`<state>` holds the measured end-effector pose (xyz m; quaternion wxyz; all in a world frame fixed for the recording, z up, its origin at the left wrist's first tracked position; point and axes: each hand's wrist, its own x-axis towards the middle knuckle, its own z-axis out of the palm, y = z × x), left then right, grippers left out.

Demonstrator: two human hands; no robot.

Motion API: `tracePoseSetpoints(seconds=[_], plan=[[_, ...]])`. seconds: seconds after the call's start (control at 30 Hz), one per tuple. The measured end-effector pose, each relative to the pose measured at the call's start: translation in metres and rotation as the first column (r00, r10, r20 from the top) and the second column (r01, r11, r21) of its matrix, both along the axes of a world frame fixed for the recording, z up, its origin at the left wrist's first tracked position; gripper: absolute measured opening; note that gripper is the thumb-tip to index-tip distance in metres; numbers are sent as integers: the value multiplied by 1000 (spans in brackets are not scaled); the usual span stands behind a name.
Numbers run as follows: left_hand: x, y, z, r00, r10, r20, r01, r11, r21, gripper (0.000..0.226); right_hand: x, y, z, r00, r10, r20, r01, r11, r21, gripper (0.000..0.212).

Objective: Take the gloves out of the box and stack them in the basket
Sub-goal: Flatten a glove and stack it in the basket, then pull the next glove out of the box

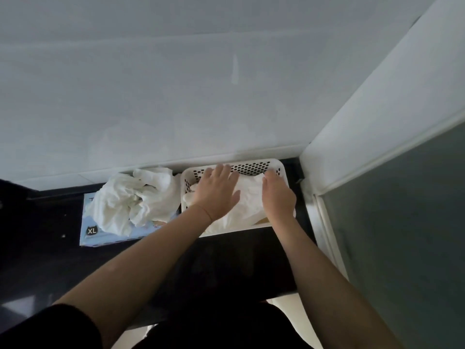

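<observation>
- Gloves in the basket (247,201): thin white ones lie spread in a loose layer inside the white perforated basket (254,167), which sits on the dark counter (226,260) against the white wall (176,84).
- Left hand (216,195) lies flat on that layer, fingers straight and slightly spread, palm down, pressing the gloves toward the basket's left half.
- Right hand (278,197) is over the basket's right half, fingers bent downward onto the gloves; whether they pinch the material cannot be told from the head view.
- Crumpled pile of gloves (133,200) bulges out of the top of the glove box (93,235), a pale blue carton marked XL, lying just beside the basket on its left.
- A frosted glass panel (402,235) in a white frame stands to the right of the counter.
</observation>
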<state>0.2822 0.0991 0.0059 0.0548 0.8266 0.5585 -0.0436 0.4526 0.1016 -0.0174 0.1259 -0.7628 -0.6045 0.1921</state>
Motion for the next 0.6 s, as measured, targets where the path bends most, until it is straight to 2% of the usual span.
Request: tracePoseSetpoints(seconds=[0.07, 0.1, 0.13, 0.2, 0.23, 0.3, 0.33, 0.4, 0.47, 0.6], plan=[[4, -10, -16, 997, -75, 3, 75, 991, -109, 69, 0, 2, 0, 1000, 6, 14, -6, 999, -44, 28], [2, -12, -24, 997, -77, -13, 75, 986, -149, 76, -1, 1, 3, 999, -33, -41, 31, 998, -46, 34], [0, -14, -30, 998, -62, -30, 56, 984, -171, 82, 1, 2, 0, 998, -9, -60, 9, 1000, 8, 37], [-8, -18, -41, 999, -10, -48, 0, 980, -199, 90, 1, 4, -11, 988, 133, 78, -135, 991, 14, 55], [-12, -19, -44, 999, 17, -49, -27, 976, -215, 92, 5, 5, -18, 979, 142, 145, -144, 990, 6, 58], [-18, -21, -48, 997, 49, -60, -62, 971, -231, 96, 7, 11, -23, 958, 195, 210, -203, 979, 18, 53], [-20, -22, -50, 996, 50, -79, -67, 970, -235, 98, 8, 12, -23, 919, 242, 312, -257, 966, 9, 49], [-18, -22, -54, 995, 45, -90, -66, 965, -253, 101, 11, 10, -25, 799, 317, 511, -358, 934, -20, 39], [-15, -20, -56, 995, 39, -93, -64, 958, -281, 105, 12, 8, -27, 681, 348, 644, -418, 907, -48, 32], [-14, -17, -54, 997, 42, -63, -60, 950, -305, 105, 6, 9, -22, 633, 335, 698, -393, 916, -82, 15]])
